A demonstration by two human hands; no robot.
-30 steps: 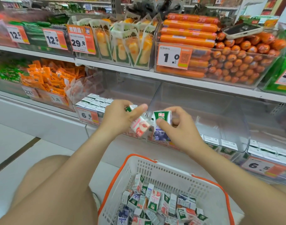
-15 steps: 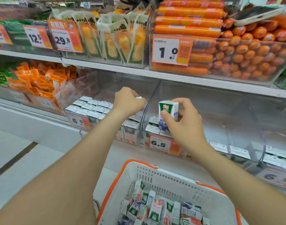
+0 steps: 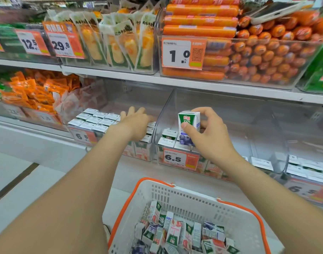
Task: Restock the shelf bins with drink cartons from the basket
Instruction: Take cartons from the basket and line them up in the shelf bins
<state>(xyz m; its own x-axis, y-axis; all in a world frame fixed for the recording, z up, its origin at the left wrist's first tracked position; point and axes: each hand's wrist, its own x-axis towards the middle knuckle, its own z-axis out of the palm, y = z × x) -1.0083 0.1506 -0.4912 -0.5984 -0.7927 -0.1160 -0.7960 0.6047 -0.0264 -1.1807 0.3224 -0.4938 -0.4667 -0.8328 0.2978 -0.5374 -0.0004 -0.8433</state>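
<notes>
Holds the blueberry carton point(image 3: 189, 125) upright just above the 6.5 price tag point(image 3: 175, 158), pinching it between thumb and curled fingers of the right hand point(image 3: 211, 138). Spreads the left hand point(image 3: 136, 123), fingers straight, over the shelved cartons point(image 3: 94, 119) left of that tag. Below the tag, white basket point(image 3: 184, 197) heaped with loose cartons point(image 3: 175, 233).

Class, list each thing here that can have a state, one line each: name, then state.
left bin: front rows filled with cartons
middle bin: few cartons at front, rest bare
blueberry carton: upright, held over the middle bin
right hand: grips the blueberry carton
left hand: open, fingers spread over the left bin
basket: holds a loose heap of cartons
</notes>
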